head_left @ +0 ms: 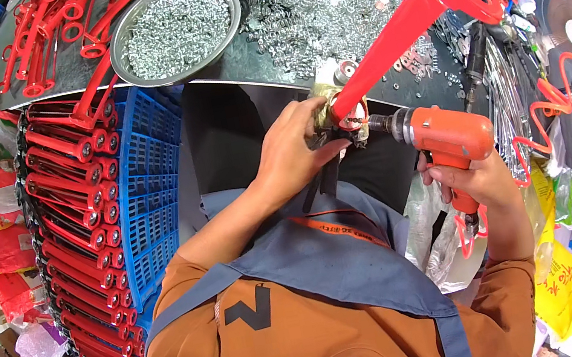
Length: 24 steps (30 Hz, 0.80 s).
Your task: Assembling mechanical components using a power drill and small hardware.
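My left hand [295, 154] grips the lower end of a long red plastic handle [411, 19] whose looped top points up and to the right. A black strap hangs below that end. My right hand [481, 178] holds an orange pneumatic screwdriver [447, 138] by its grip. Its bit presses sideways into the handle's lower end, right beside my left fingers. A coiled red air hose [551, 97] runs from the tool off to the right.
A round metal bowl of screws [175, 26] sits on the metal bench [64, 72], with loose screws [326, 14], black rings and red handles around it. A blue crate [147, 195] at left holds several stacked red handles. Bags lie on the floor at both sides.
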Each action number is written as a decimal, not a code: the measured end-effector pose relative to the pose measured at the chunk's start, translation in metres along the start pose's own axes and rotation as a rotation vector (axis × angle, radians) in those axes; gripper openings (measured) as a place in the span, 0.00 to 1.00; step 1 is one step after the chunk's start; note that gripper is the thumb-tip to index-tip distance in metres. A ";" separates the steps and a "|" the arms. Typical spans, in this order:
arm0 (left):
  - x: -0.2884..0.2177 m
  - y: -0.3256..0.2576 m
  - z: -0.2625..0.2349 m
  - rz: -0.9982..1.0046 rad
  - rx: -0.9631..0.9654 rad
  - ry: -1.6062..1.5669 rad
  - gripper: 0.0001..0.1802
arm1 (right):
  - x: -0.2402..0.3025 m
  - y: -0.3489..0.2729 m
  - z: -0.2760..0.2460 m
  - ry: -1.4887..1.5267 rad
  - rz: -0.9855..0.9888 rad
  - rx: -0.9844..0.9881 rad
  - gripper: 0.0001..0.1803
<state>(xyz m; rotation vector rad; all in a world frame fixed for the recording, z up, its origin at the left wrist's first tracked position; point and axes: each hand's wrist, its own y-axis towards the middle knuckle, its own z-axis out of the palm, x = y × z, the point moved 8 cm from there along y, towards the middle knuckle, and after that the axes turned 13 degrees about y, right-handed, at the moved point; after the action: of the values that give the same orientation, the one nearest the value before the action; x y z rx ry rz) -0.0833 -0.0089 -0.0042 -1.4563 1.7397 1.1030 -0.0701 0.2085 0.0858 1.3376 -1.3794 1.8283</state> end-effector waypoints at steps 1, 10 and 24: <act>-0.013 0.006 -0.002 0.094 -0.034 0.184 0.32 | 0.007 0.004 0.002 -0.005 0.005 -0.004 0.26; -0.023 0.023 0.015 0.173 -0.107 0.317 0.31 | 0.080 0.049 0.049 -0.692 0.274 0.217 0.21; -0.033 0.045 -0.147 0.135 -0.622 0.744 0.29 | 0.068 -0.051 -0.124 -0.857 -0.169 -0.325 0.21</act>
<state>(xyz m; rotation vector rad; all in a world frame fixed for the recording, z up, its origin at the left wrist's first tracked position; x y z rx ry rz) -0.1113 -0.1208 0.1022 -2.3894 2.1001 1.3540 -0.1064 0.3288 0.1673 2.0712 -1.7799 0.8574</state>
